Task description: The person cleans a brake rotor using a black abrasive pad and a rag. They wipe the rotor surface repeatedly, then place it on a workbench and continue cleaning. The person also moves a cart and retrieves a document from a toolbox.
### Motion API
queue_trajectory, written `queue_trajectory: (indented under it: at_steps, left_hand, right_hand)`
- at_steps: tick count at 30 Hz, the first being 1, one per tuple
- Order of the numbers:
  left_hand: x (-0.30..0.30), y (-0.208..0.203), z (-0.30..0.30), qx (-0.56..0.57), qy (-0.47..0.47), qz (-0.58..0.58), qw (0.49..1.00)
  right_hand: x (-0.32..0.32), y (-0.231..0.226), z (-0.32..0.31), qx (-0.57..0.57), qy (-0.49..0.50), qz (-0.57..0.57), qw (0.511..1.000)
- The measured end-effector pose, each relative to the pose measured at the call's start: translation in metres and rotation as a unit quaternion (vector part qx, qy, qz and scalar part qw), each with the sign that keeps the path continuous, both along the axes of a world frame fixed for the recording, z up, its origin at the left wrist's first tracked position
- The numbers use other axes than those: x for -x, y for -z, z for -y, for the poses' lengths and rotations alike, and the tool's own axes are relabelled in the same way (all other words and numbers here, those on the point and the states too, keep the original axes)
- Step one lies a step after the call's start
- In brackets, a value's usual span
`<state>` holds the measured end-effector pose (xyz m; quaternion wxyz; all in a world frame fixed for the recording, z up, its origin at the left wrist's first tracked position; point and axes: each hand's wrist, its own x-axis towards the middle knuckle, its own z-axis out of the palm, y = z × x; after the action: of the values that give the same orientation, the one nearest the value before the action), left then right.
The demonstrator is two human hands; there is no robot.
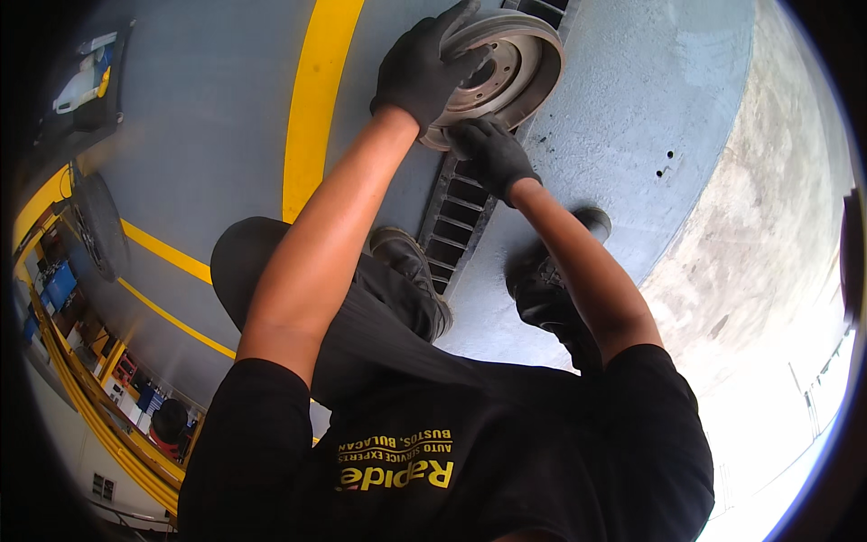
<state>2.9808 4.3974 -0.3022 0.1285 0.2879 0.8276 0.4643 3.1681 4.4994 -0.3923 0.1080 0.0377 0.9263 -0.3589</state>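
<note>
A round, worn metal brake drum (535, 90) is tilted over the floor grate in front of me, with its open side showing. Around its central hole runs a ring of bolt holes. My left hand (420, 72), in a black glove, holds the drum's left side, some fingers reaching over its face and one pointing up along the rim. At the near rim, my right hand (492, 154), gloved in black too, has its fingers curled onto the edge. Part of the drum's left side is hidden behind my left hand.
A slotted drain grate (452, 221) runs between my boots (402, 257). Yellow stripes (316, 108) mark the grey floor. A tire (97, 226) stands at the left, near yellow framework (99, 397) and shelves. Bare concrete (768, 199) lies to the right.
</note>
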Motion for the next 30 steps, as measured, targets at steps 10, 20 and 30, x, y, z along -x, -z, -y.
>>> queue_trajectory:
  at_steps: [10,20,30]
  left_hand:
    - [0.004,0.029,0.014,0.036,-0.056,-0.018,0.998]
    - [0.012,0.008,-0.02,0.023,-0.044,-0.039,0.998]
    - [0.003,-0.018,-0.029,-0.105,0.1,-0.027,0.989]
  right_hand:
    - [-0.014,0.006,0.035,0.158,0.097,0.055,0.981]
    - [0.001,-0.009,-0.03,-0.087,0.083,-0.025,0.992]
    - [-0.001,-0.009,-0.065,-0.146,-0.018,0.031,0.989]
